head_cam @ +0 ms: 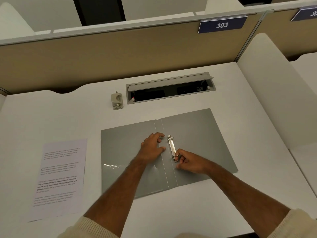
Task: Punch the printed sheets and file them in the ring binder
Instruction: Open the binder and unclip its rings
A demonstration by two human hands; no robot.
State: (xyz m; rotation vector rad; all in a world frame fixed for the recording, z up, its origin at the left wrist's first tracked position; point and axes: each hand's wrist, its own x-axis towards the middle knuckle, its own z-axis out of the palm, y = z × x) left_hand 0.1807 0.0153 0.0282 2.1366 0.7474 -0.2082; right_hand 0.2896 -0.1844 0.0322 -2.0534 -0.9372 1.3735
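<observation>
A grey ring binder (197, 134) lies open and flat in the middle of the white desk. Its metal ring mechanism (171, 147) runs along the right side of the spine. My left hand (151, 147) presses flat on the left cover beside the spine, fingers spread. My right hand (187, 161) pinches the near end of the ring mechanism. The printed sheets (60, 176) lie in a stack to the left of the binder. A beige hole punch (116, 101) stands behind the binder, towards the back of the desk.
An open cable tray (171, 91) is sunk into the desk behind the binder. A tan partition (120, 52) with a plate reading 303 closes off the back. A white side panel (267, 86) bounds the desk on the right.
</observation>
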